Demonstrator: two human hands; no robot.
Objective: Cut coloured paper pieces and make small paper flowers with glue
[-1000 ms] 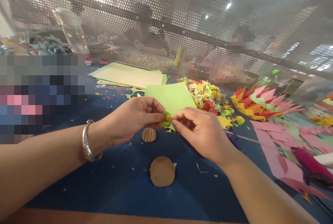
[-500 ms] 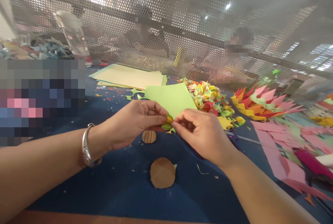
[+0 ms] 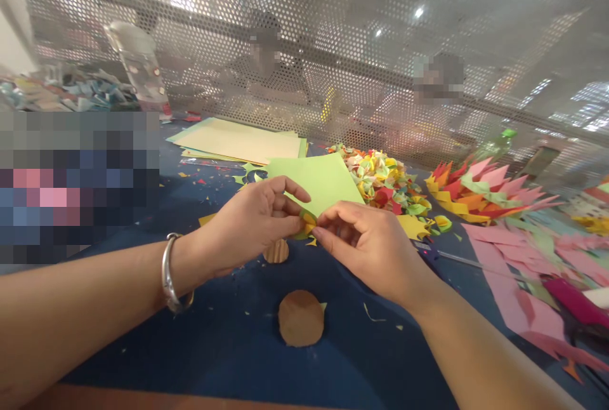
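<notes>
My left hand and my right hand meet above the blue table. Both pinch a small green and yellow folded paper piece between their fingertips. The left index finger lifts off it a little. A silver bangle sits on my left wrist. A light green paper sheet lies just behind the hands. Below them lie a brown cardboard disc and a smaller striped brown disc, partly hidden by my left hand.
A pile of small folded coloured papers lies at centre right. Spiky red, orange and pink paper strips and pink sheets cover the right. Cream sheets lie behind. A magenta-handled tool rests far right. People sit behind the perforated screen.
The hands stay together on the paper piece. My left index finger has lifted and the piece has turned slightly. The view has shifted down a little.
</notes>
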